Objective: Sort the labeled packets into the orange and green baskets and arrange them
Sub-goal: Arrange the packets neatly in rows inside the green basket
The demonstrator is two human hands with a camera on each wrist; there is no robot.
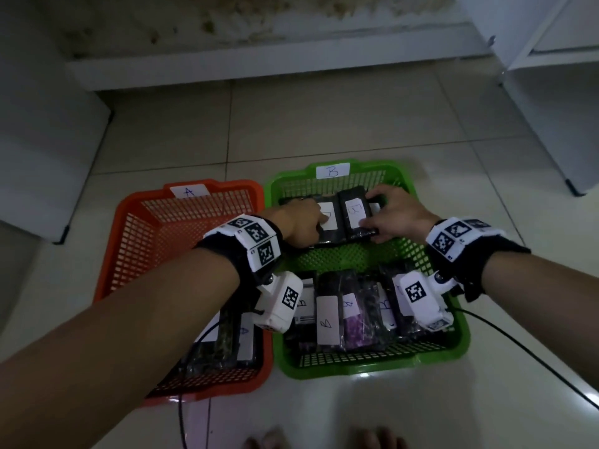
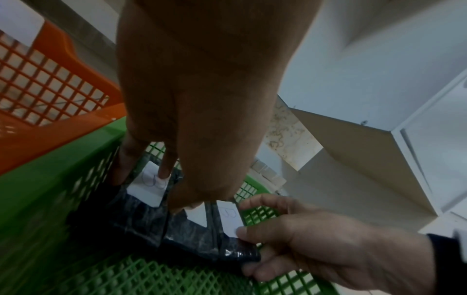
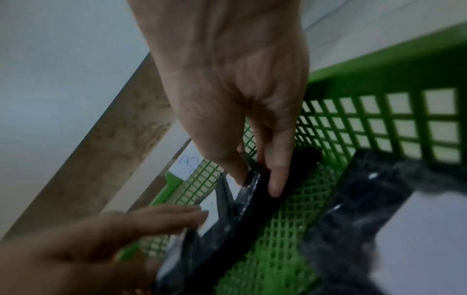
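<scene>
Two baskets stand side by side on the floor: the orange basket (image 1: 246, 184) marked A on the left, the green basket (image 1: 372, 165) marked B on the right. Both hands reach into the far end of the green one. My right hand (image 1: 382, 215) pinches a dark packet (image 1: 355, 215) with a white B label by its two ends, fingers far, thumb near. My left hand (image 1: 311, 222) presses straight fingers on the labeled packet beside it (image 1: 330, 218). The left wrist view shows a fingertip on that label (image 2: 146, 191). In the right wrist view the held packet (image 3: 252, 199) stands on edge.
A row of B-labeled packets (image 1: 350, 309) fills the near end of the green basket. More packets (image 1: 227, 345) lie at the near end of the orange basket. White furniture stands at left (image 1: 48, 140) and right (image 1: 557, 108). A black cable (image 1: 518, 345) trails over the floor tiles.
</scene>
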